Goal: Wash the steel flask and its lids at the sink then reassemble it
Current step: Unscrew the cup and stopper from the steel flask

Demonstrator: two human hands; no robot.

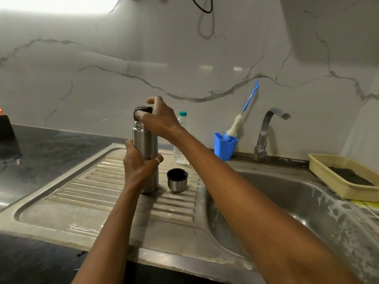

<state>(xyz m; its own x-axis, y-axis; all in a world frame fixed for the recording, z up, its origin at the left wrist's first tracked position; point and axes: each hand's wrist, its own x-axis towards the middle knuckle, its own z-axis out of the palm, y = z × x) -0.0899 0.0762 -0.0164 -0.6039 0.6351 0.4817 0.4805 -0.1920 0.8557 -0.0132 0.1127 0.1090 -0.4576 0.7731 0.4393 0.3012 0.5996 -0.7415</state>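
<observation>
The steel flask (146,144) stands upright on the ribbed draining board (82,193), at 9 o'clock from the sink bowl (297,201). The board looks wet and bumpy, so I think the flask could slide or tip if it gets a hard twist.

The left hand (139,162) is wrapped tight round the middle of the flask. The right hand (160,117) sits on top, and its fingers and thumb pinch the black lid (143,110). The right hand looks wet, so it might slip off the lid. The screw rings show under the lid, so it is not all the way down. I cannot tell which way it is turning. If it goes on crooked, it could jam or leak.

The small steel cup lid (177,180) stands mouth up on the board, near the flask's foot at 3 o'clock. The right arm passes just above it. A bump could send it rolling into the bowl.

Around it, the dark worktop (41,152) lies at 9 o'clock. A yellow tray (328,175) sits past the bowl at 3 o'clock. The tap (264,132) is at 2 o'clock, with a blue pot (224,148) and a fluffy brush (233,128) beside it. A clear plastic bottle (181,156) stands close behind the flask at 1 o'clock, right under the right wrist, so it could get knocked over.
</observation>
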